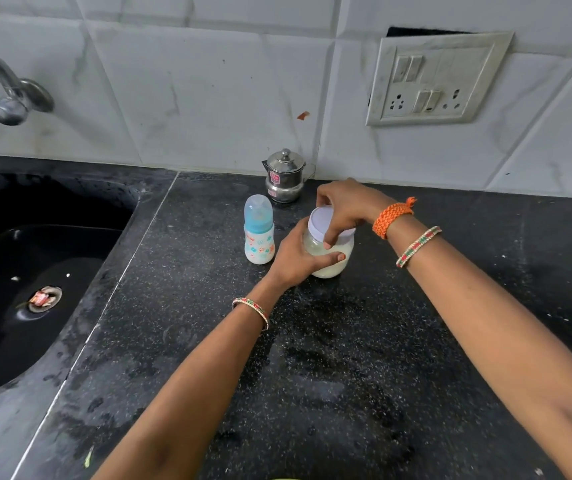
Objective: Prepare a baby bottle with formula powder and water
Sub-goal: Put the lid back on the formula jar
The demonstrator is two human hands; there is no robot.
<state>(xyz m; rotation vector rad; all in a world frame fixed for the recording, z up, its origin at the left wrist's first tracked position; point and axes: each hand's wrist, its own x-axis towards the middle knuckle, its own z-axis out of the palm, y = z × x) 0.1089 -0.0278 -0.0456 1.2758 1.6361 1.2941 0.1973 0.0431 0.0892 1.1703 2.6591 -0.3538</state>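
Stage: we judge the task early; nothing shows powder or water in the bottle yet.
Formula jar [329, 254]: clear jar w/ pale powder filling roughly its lower half, standing on the black countertop [346, 358] near centre, just right of the bottle.
Jar lid [322, 223]: white, on top of the jar; we cannot tell whether it is seated tight or already loosened, since the hand covers its far edge.
Left hand [298, 261]: wrapped around the jar's left side, thumb across the front wall, steadying it.
Right hand [343, 209]: closed over the lid from above and behind, fingertips [327, 244] reaching below the lid's rim; we read this as the twist-off grip.
Baby bottle [259, 230]: upright, touching nothing, just left of the jar; blue collar and clear cap on, so it is closed. Its printed white wall hides any contents.
Steel pot [284, 176]: small lidded vessel w/ spout at the wall, behind bottle and jar; poss. the water source, contents not visible.
Sink [35, 271]: far left, tap [7, 88] above it, not in use.
Done: items set out, jar in hand.
Left, by our est.: open the jar, uncap the bottle, dose the powder, add water, recap and mix.
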